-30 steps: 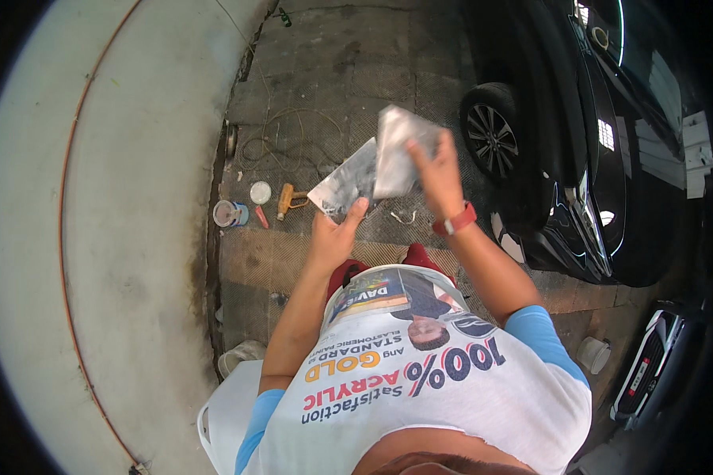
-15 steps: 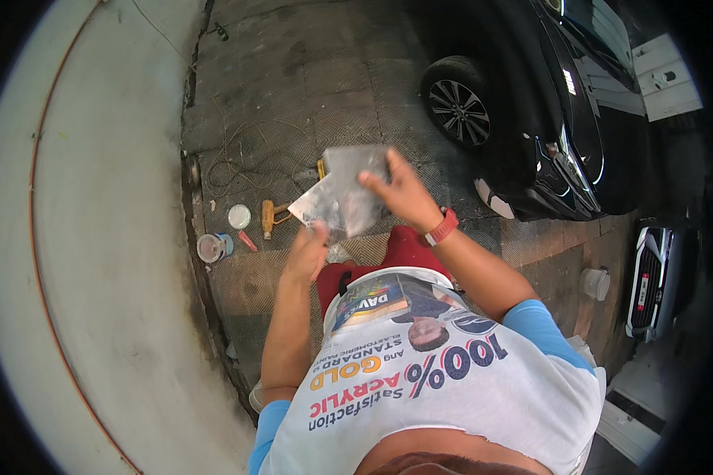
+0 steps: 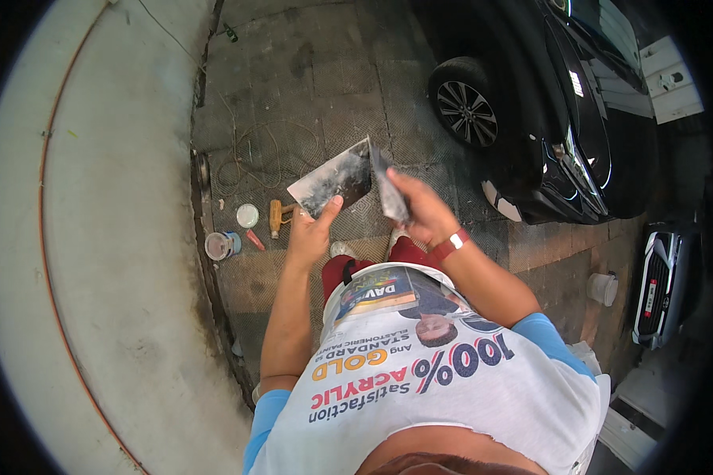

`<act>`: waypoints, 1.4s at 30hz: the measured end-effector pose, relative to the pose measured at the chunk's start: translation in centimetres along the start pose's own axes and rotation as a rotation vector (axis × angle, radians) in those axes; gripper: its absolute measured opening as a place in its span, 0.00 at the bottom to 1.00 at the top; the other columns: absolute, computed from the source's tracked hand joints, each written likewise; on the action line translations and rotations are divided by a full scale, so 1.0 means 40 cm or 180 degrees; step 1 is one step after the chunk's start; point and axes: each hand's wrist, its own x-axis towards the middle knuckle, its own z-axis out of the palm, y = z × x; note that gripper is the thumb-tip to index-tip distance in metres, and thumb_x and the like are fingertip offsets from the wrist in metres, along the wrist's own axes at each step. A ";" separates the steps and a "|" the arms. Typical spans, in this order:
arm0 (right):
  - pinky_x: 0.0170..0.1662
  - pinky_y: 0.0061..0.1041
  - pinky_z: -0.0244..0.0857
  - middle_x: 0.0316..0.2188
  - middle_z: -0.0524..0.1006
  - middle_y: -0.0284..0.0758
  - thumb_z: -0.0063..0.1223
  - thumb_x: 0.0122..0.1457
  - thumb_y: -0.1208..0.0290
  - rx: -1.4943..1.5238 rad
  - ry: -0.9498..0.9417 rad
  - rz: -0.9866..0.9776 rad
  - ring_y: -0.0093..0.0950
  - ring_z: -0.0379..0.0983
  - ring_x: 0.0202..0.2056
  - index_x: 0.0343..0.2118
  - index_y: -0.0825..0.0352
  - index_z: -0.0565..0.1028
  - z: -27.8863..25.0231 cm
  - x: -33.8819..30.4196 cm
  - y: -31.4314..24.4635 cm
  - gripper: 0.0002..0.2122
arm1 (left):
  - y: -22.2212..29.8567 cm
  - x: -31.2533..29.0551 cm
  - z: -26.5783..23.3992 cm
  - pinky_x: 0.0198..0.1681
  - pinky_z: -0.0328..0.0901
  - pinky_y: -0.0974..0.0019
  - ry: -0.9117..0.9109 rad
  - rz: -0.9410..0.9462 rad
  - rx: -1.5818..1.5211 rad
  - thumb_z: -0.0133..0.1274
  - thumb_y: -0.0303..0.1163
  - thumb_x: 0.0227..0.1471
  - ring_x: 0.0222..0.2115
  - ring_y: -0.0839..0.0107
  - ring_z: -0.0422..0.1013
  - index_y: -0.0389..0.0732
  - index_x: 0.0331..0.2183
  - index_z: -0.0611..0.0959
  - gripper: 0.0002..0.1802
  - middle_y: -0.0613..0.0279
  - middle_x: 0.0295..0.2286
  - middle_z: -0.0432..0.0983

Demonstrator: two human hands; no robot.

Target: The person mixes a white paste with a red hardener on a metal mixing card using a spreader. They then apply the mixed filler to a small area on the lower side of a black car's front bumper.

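My left hand point(image 3: 310, 236) grips a flat rectangular plate point(image 3: 337, 176) by its near edge, thumb on top. The plate is dark on one part and smeared whitish grey on the rest. Beside it, my right hand point(image 3: 426, 209) holds a thin grey sheet point(image 3: 389, 192), tipped nearly on edge. The sheet's upper end is close to the plate's far right corner; whether they touch I cannot tell. What either piece is made of is not plain. Both hands are in front of my body, above the floor.
Left of my hands, the floor point(image 3: 348, 103) bears a yellow gun-shaped tool point(image 3: 276, 219), a round white lid point(image 3: 247, 214), a small tub point(image 3: 219, 246), a red piece point(image 3: 255, 240) and a looped cord point(image 3: 242, 162). A pale wall point(image 3: 127, 237) runs along the left, a black car point(image 3: 531, 119) stands right.
The two pieces overlapped before; now they are apart at the near end. My right hand has moved lower and turned its sheet on edge. The plate's smeared face now shows more fully.
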 end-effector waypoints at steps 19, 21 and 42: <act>0.45 0.27 0.69 0.37 0.78 0.38 0.67 0.62 0.67 -0.2724 0.1250 -0.2279 0.23 0.73 0.41 0.46 0.72 0.71 0.033 -0.003 -0.089 0.18 | 0.129 0.029 0.197 0.48 0.73 0.61 -0.0267 -0.0265 0.1745 0.64 0.39 0.62 0.43 0.70 0.79 0.34 0.50 0.84 0.21 0.58 0.41 0.85; 0.44 0.27 0.69 0.37 0.78 0.38 0.67 0.61 0.67 -0.2748 0.1028 -0.2380 0.22 0.72 0.40 0.46 0.71 0.71 0.037 -0.017 -0.113 0.18 | 0.116 0.048 0.186 0.47 0.73 0.61 -0.0504 -0.0202 0.1578 0.64 0.38 0.62 0.42 0.70 0.79 0.34 0.50 0.83 0.21 0.59 0.42 0.85; 0.56 0.29 0.70 0.51 0.78 0.36 0.62 0.68 0.61 -0.2467 -0.0464 -0.1811 0.24 0.76 0.49 0.57 0.70 0.71 0.006 0.026 -0.145 0.22 | 0.050 0.114 0.141 0.67 0.62 0.58 -0.0756 -0.0747 -0.1622 0.65 0.43 0.61 0.65 0.62 0.64 0.39 0.70 0.61 0.46 0.54 0.65 0.65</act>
